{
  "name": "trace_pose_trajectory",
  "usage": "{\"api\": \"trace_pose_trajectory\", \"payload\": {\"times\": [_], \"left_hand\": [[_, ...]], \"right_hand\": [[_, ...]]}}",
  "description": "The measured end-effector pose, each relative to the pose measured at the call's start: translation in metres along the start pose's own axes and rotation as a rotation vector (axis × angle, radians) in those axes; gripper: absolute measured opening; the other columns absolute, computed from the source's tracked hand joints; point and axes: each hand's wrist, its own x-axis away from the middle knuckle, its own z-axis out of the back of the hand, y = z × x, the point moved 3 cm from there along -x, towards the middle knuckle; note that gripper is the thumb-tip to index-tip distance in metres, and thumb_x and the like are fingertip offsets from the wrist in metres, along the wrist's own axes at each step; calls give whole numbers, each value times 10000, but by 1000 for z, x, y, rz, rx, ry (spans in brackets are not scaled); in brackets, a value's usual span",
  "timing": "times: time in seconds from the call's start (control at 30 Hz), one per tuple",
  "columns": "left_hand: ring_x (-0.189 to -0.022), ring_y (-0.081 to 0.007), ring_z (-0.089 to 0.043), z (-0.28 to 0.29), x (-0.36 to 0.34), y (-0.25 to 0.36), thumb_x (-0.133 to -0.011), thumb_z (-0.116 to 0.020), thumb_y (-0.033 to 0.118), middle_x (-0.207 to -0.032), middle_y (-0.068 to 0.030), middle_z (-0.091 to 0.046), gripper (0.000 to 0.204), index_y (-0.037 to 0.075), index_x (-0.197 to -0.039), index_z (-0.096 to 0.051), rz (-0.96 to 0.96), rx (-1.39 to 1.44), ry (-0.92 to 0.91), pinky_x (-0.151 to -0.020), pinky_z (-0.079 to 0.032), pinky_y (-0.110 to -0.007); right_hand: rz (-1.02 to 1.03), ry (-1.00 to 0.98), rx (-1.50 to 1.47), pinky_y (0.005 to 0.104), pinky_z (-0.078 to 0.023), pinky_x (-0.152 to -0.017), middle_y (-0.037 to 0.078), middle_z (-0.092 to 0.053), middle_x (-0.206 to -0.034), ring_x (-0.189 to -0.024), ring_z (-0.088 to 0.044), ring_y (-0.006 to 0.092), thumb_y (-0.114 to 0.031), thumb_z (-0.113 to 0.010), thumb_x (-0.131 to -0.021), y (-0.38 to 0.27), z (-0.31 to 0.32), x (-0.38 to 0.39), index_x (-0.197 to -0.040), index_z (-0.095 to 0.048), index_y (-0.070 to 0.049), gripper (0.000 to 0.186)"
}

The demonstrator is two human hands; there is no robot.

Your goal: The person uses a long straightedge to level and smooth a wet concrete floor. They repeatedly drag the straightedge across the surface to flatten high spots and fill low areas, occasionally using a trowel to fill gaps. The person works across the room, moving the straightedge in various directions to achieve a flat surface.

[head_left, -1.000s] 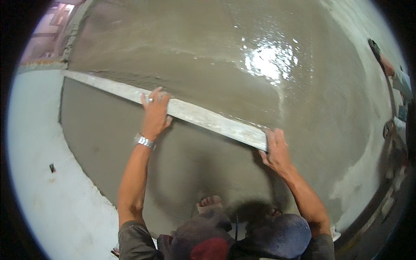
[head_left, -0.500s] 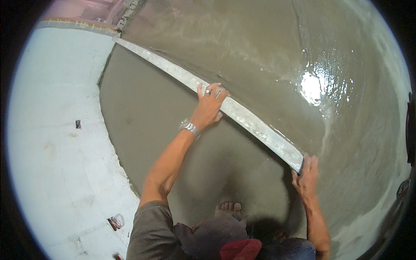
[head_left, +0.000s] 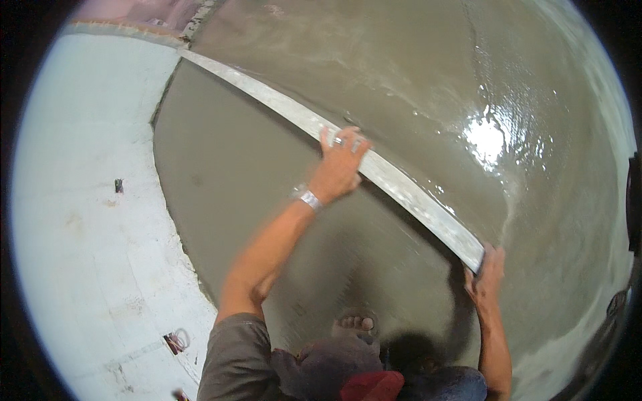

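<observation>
A long pale metal straightedge (head_left: 414,198) lies aslant across the grey wet screed (head_left: 221,160), from the foot of the white wall at the upper left to the lower right. My left hand (head_left: 340,167), with a ring and a wristwatch (head_left: 310,199), grips it near its middle, fingers over the far edge. My right hand (head_left: 487,274) is closed round its near right end; the thumb is on the near side. Smooth mortar shows on my side of the bar. Beyond it the surface is wetter, with a ridge along the bar's far edge.
A white wall (head_left: 80,220) with small electrical box openings (head_left: 175,343) and wires borders the screed on the left. My bare foot (head_left: 356,323) stands on the mortar below the bar. A bright light reflection (head_left: 486,140) glares on the wet surface at the right.
Both hands have shifted the straightedge a little to the right, its near end also slightly toward me. My grip on it stays the same.
</observation>
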Motion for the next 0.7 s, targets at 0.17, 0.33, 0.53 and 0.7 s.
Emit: {"api": "trace_pose_trajectory", "payload": {"times": [0.17,0.33,0.53,0.7], "left_hand": [[-1330,-324,-351,2,-8,9,-595,-760,127,-1319,-151,-449,674,136,-1231,-537,-50,13,23,-1090,-130,-688],[-1329,-323,-337,7,-10,-13,-605,-762,90,-1305,-155,-439,686,142,-1241,-512,13,34,53,-1084,-121,-705],[-1348,-314,-328,10,-18,22,-576,-768,135,-1355,-145,-423,723,154,-1254,-518,-15,12,42,-1103,-104,-680],[-1325,-312,-354,11,-29,-9,-603,-744,88,-1326,-156,-432,678,133,-1240,-516,15,6,103,-1102,-128,-680]], "right_hand": [[25,83,30,485,-450,-796,231,-469,-1048,-944,-511,396,-65,-691,-718,1,16,4,-1249,-470,10,580],[5,16,139,478,-453,-807,232,-469,-1051,-942,-514,396,-44,-684,-718,-11,7,-15,-1255,-462,4,583],[-95,36,151,485,-444,-858,229,-461,-1083,-984,-510,400,-55,-695,-712,3,29,3,-1252,-462,5,590],[-64,34,146,490,-453,-867,238,-465,-1095,-994,-506,402,-27,-748,-675,-13,29,-31,-1274,-445,4,672]]}}
